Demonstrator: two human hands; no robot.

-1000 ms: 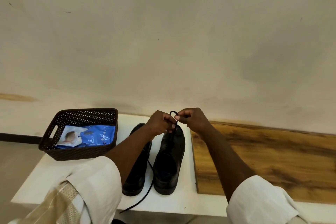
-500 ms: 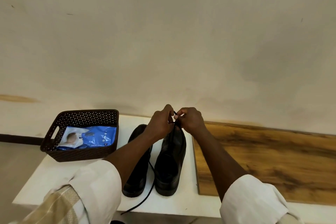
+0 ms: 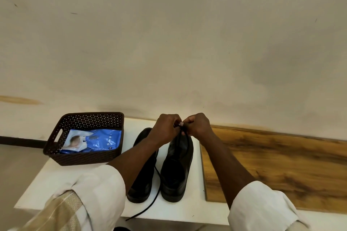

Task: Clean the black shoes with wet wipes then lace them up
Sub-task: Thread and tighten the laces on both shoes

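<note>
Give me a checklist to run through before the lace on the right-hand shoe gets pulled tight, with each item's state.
1. Both hands on the lace: left hand and right hand pinch the lace above the right-hand shoe. Ok.
2. Shoe flat on the white table: sole down, beside the left-hand shoe. Ok.
3. Knot or loop formed: hidden by the fingers. Cannot tell.
4. Left-hand shoe laced: a loose lace trails over the table's near edge. Not ok.
5. Wipes out of the way: the blue pack lies in the brown basket, apart from the shoes. Ok.
</note>
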